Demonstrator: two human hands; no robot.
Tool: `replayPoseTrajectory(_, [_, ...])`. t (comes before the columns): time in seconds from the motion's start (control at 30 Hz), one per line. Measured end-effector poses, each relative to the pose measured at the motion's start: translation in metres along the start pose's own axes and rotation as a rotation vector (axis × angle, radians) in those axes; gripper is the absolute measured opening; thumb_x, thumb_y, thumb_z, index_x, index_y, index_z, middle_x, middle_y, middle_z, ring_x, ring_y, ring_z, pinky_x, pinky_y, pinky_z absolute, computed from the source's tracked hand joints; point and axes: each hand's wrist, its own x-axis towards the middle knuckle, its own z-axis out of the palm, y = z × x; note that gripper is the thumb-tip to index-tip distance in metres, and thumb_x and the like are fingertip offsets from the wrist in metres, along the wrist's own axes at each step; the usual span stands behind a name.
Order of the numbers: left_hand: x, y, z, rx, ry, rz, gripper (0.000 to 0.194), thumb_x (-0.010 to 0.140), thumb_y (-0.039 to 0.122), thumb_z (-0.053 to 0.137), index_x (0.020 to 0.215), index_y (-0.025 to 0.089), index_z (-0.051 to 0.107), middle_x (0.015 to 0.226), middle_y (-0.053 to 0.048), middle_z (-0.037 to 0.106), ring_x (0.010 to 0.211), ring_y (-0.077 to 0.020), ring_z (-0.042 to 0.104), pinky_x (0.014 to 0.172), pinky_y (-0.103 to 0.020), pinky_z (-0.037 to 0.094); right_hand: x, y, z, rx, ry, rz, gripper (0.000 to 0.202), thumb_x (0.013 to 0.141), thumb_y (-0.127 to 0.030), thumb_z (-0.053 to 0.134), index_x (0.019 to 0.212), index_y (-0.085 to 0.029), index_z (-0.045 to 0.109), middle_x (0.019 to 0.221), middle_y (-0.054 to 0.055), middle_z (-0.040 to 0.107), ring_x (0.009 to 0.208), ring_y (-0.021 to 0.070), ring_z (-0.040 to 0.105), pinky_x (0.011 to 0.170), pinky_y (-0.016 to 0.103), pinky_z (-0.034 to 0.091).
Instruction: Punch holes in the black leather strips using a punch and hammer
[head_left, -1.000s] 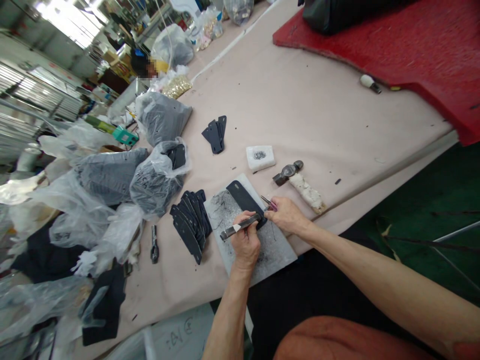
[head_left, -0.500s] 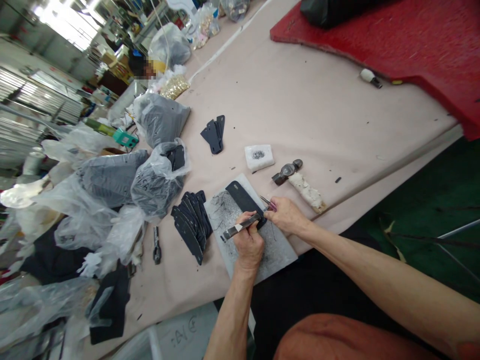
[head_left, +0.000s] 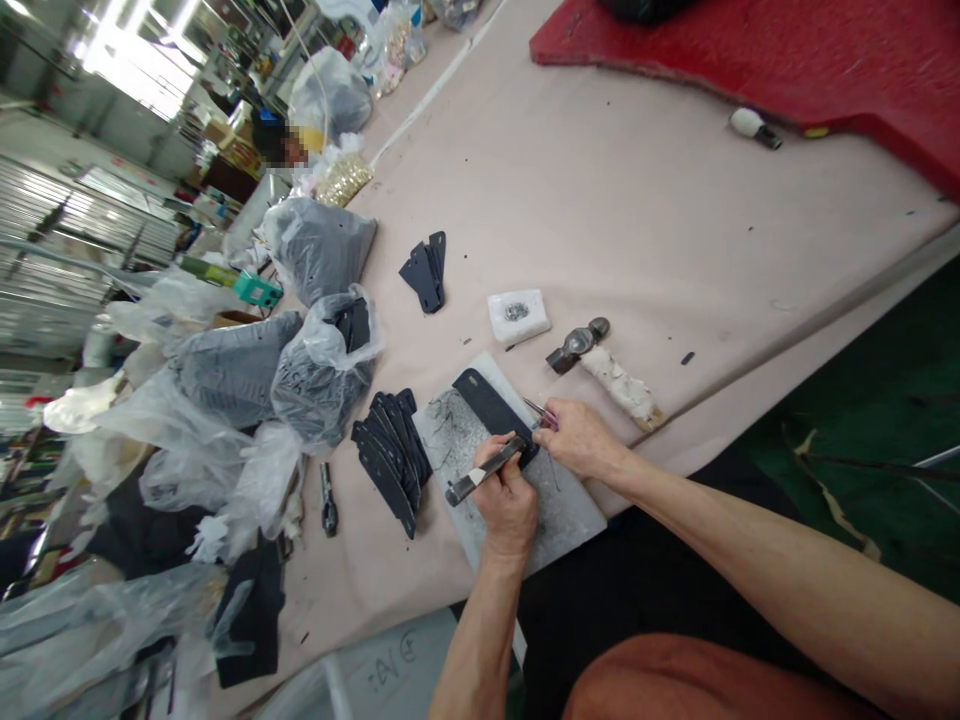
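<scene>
On a grey speckled slab [head_left: 562,510] lies a long dark strip piece [head_left: 487,402]. My left hand [head_left: 508,505] is closed around a metal punch-like tool [head_left: 480,477], tilted over the strip's near end. Beside it, my right hand [head_left: 581,437] pinches a thin pointed tool [head_left: 541,411], at that same end of the strip. The fingertips of both hands nearly meet, and the contact point is hidden. A fanned pile of dark pieces [head_left: 391,452] rests left of the slab.
A hammer with a wrapped handle [head_left: 619,385] and a white block [head_left: 518,317] lie beyond the slab. Farther back is a small stack of dark pieces [head_left: 426,272]. Plastic bags [head_left: 322,370] crowd the left. A red mat [head_left: 712,60] is at upper right; a person sits far back.
The view has shifted slightly, so the table items appear moved a little. Both hands keep their tools at the strip's near end, with hardly any visible movement against the slab.
</scene>
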Motion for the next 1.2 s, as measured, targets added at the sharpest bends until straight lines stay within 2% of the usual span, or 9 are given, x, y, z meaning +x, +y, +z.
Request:
replayPoseTrajectory(0.37, [-0.003,0.008,-0.001,0.068,0.016,0.002,0.014,0.092,0.016,0.052,0.099,0.018,0.063,0.098,-0.008,0.07,0.098,-0.0212,0.067,0.09,-0.039,0.052,-0.002,-0.003,-0.002,-0.016,-0.024,0.02,0.009,0.079,-0.029,0.062,0.082,-0.02,0.06,0.075,0.006,0.067,0.07,0.0195,0.058,0.059,0.029,0.026])
replayPoseTrajectory(0.57, [-0.008,0.003,0.001,0.03,0.039,-0.022,0.01,0.091,0.014,0.052,0.096,0.018,0.06,0.1,-0.008,0.068,0.098,-0.02,0.067,0.09,-0.039,0.053,-0.003,-0.003,-0.003,-0.038,-0.047,0.031,0.011,0.081,-0.03,0.061,0.086,-0.02,0.061,0.076,0.005,0.067,0.07,0.0191,0.059,0.06,0.028,0.026])
replayPoseTrajectory(0.87, [-0.011,0.0,-0.002,-0.092,0.008,-0.116,0.007,0.093,0.016,0.051,0.098,0.018,0.055,0.104,-0.008,0.066,0.1,-0.0202,0.068,0.091,-0.04,0.055,-0.003,-0.005,-0.006,-0.024,-0.05,0.019,0.008,0.081,-0.027,0.059,0.082,-0.019,0.058,0.07,0.003,0.063,0.065,0.0166,0.054,0.059,0.027,0.025])
replayPoseTrajectory(1.07, [-0.009,-0.005,-0.004,-0.204,-0.039,-0.299,0.01,0.095,0.023,0.049,0.1,0.018,0.057,0.104,-0.008,0.066,0.099,-0.0206,0.069,0.088,-0.04,0.057,-0.004,-0.006,-0.006,-0.005,-0.053,0.027,0.009,0.081,-0.028,0.06,0.081,-0.02,0.058,0.069,0.002,0.061,0.064,0.016,0.051,0.059,0.026,0.026])
replayPoseTrajectory(1.2, [-0.009,-0.005,-0.003,-0.269,-0.005,-0.295,0.007,0.094,0.022,0.053,0.099,0.019,0.056,0.103,-0.006,0.066,0.097,-0.0207,0.069,0.087,-0.04,0.057,-0.003,-0.005,-0.006,0.006,-0.054,0.024,0.008,0.081,-0.028,0.06,0.08,-0.02,0.057,0.068,0.001,0.061,0.063,0.0152,0.05,0.059,0.026,0.027])
